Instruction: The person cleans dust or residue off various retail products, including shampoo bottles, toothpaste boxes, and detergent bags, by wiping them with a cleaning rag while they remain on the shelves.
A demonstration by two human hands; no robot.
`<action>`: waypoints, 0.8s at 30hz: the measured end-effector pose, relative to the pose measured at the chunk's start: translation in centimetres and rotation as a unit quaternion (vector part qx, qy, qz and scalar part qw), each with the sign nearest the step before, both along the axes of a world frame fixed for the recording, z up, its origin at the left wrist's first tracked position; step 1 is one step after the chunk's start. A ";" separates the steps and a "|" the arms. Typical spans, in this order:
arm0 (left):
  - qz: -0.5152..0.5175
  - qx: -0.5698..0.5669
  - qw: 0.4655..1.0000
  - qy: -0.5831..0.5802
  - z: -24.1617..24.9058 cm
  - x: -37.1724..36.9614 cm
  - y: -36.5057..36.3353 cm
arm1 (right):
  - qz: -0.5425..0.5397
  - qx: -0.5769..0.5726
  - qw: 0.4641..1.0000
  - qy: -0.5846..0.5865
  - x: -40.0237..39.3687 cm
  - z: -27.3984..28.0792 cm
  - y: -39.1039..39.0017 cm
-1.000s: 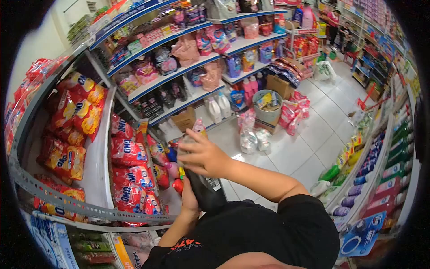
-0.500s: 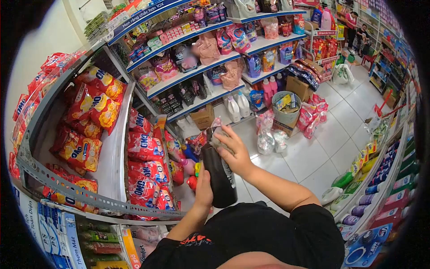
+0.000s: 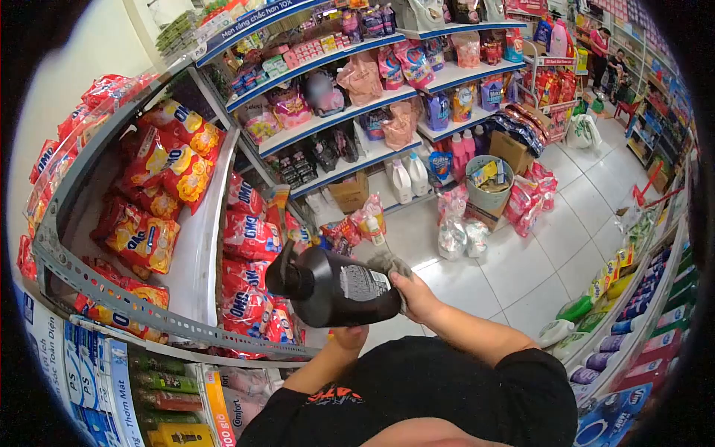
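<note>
A large black pump bottle lies tilted on its side in front of my chest, its pump head to the left and a label with white print facing up. My left hand grips it from below, most of the fingers hidden behind the bottle. At the base end, my right hand is closed on a grey cloth, which touches the bottle's bottom. Red bags of OMO detergent stand stacked just beyond the pump head.
To the left, a metal-edged shelf carries more red and orange detergent bags. Shelves of pouches and bottles stand ahead. On the tiled floor are a bucket and plastic-wrapped bundles. Bottles line the right shelf. Two people are far back.
The bottle has turned from upright to nearly level, its pump head swinging left. My right hand has moved down and right to its base with the cloth. The view has shifted slightly.
</note>
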State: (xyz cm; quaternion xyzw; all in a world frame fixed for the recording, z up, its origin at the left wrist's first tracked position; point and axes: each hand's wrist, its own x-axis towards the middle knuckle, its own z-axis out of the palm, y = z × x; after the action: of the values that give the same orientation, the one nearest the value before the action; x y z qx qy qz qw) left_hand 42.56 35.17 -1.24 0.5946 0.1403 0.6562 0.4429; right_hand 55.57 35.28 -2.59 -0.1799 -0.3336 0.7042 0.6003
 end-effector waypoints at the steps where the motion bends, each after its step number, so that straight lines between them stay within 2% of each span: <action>1: -0.018 -0.044 0.998 -0.031 0.0 0.2 0.3 | -0.008 0.013 1.000 -0.017 0.1 -0.4 -0.1; 5: -0.161 -0.221 0.946 -0.171 -0.4 -1.2 2.2 | -0.023 0.081 0.990 -0.117 0.3 0.0 -0.9; 6: -0.190 -0.222 0.948 -0.125 1.7 -0.9 1.9 | -0.019 0.095 0.985 -0.143 0.3 -0.1 -1.0; 8: -0.135 -0.281 0.940 -0.141 1.9 -1.3 1.3 | -0.057 0.138 0.975 -0.166 -0.1 0.1 -0.7; 10: -0.092 -0.326 0.927 -0.162 3.3 -0.5 0.2 | -0.040 0.102 0.991 -0.080 -0.3 0.1 -0.7; 12: -0.151 -0.327 0.918 -0.166 2.8 -0.6 0.2 | -0.027 0.081 0.996 -0.023 -0.6 0.3 -0.7; 13: -0.179 -0.327 0.912 -0.170 2.4 -0.8 0.2 | -0.052 0.078 0.995 -0.046 -0.8 -0.2 -0.3; 14: -0.171 -0.369 0.901 -0.152 2.1 -1.3 0.4 | -0.076 0.073 0.992 -0.070 -1.2 -1.2 0.4; 16: -0.148 -0.363 0.898 -0.202 1.9 -0.6 -0.2 | -0.137 0.089 0.982 -0.096 -2.0 -2.2 0.6; 17: -0.137 -0.356 0.896 -0.227 2.0 -0.3 -0.4 | -0.136 0.062 0.983 -0.104 -2.3 -2.5 0.7; 18: -0.136 -0.353 0.904 -0.198 2.8 0.1 -0.7 | -0.136 0.038 0.984 -0.113 -2.5 -3.0 0.9; 20: -0.140 -0.365 0.898 -0.204 0.0 -1.3 0.6 | -0.172 0.027 0.977 -0.127 -2.9 -4.1 2.3; 21: -0.141 -0.376 0.892 -0.207 -0.7 -1.8 1.0 | -0.143 -0.033 0.970 -0.196 -2.1 -4.2 2.8; 22: -0.199 -0.365 0.883 -0.218 -1.0 -2.4 1.6 | -0.105 -0.101 0.977 -0.153 -1.5 -4.1 3.5; 23: -0.176 -0.334 0.898 -0.227 -1.0 -2.7 1.8 | -0.066 -0.169 0.977 -0.108 -1.1 -3.9 4.2; 24: -0.151 -0.302 0.912 -0.235 -0.9 -3.1 1.9 | -0.056 -0.155 0.984 -0.072 -1.0 -3.3 4.3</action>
State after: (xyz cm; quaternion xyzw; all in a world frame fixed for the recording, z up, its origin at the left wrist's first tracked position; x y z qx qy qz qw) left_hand 39.50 37.10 -2.10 0.2756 0.1320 0.6285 0.7153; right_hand 54.52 39.63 -5.85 -0.3389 -0.2523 0.6982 0.5780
